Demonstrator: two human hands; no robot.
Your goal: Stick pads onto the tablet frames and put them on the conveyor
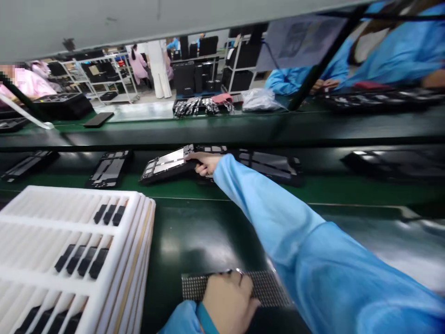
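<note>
My right hand point(205, 163) reaches far forward over the green belt point(330, 188) and grips the right edge of a black device frame point(167, 164), which is tilted up at that side. My left hand point(227, 301) is closed near the bottom edge, resting on a dotted grey mat point(269, 287); thin metal tweezers point(229, 272) show at its fingers. Both arms wear light blue sleeves. A second black frame point(274, 164) lies just right of the held one.
A stack of white slotted trays point(132, 218) with small black parts stands at my left. More black frames point(109, 168) lie along the belt. Across the line, people in blue point(399, 51) and pink point(31, 83) coats work, with racks behind.
</note>
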